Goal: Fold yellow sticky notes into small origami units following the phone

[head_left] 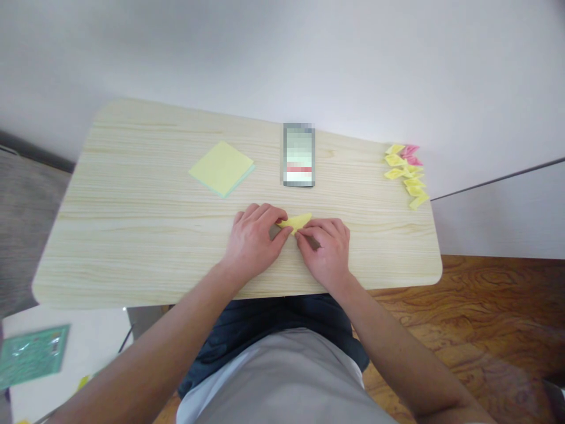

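Between my two hands, near the front middle of the table, is a small folded piece of yellow paper [299,221]. My left hand [257,238] pinches its left end between thumb and fingers. On the other side, the thumb and fingertips of my right hand [327,247] pinch its lower right part. Fingertips cover parts of the paper's edges, so its full shape is hidden. Farther left lies a stack of square paper sheets [222,167], yellow on top with a green edge below.
A phone [299,154] lies beyond my hands on the wooden table [132,235]. Several folded yellow papers [415,182] and pink folded paper [412,154] sit at the right edge. Below left, a green packet [35,353] rests on a white surface [97,335]. A wall [265,59] stands behind.
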A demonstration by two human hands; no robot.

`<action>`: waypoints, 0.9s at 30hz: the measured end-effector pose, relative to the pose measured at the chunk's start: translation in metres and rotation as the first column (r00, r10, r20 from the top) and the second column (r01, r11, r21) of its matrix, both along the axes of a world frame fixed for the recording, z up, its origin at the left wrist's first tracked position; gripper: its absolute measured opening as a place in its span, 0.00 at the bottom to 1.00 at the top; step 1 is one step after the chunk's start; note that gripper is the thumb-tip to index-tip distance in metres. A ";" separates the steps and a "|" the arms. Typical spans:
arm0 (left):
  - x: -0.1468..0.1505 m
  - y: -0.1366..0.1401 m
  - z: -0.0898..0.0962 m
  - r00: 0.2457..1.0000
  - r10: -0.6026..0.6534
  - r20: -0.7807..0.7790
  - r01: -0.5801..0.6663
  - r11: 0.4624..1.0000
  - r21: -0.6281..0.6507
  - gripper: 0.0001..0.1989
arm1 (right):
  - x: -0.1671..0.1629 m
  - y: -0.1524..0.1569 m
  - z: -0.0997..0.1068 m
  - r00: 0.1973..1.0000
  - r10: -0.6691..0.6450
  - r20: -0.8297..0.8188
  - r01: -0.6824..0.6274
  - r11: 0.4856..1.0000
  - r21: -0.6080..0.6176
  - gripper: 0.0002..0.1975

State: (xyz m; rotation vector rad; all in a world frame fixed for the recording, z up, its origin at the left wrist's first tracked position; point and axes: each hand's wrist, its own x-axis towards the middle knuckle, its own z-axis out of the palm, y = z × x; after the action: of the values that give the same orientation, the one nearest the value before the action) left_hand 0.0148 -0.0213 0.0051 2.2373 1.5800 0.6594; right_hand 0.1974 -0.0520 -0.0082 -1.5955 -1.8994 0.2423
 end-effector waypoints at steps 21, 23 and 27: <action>-0.005 0.002 -0.006 0.999 -0.010 0.042 0.008 0.999 0.032 0.07 | -0.002 -0.004 0.003 0.999 0.007 0.051 -0.004 0.998 -0.055 0.06; -0.005 0.002 -0.006 0.999 -0.012 0.043 0.010 0.999 0.032 0.06 | -0.002 -0.004 0.003 0.998 0.008 0.061 -0.004 0.998 -0.059 0.06; -0.005 0.003 -0.005 0.999 -0.019 0.037 0.018 1.000 0.016 0.08 | -0.002 -0.006 0.004 0.998 0.017 0.066 -0.012 0.998 -0.069 0.08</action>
State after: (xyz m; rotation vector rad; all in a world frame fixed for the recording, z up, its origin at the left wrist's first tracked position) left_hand 0.0093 -0.0185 0.0002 2.2354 1.5401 0.7063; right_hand 0.1956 -0.0582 -0.0041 -1.6535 -1.9729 0.2662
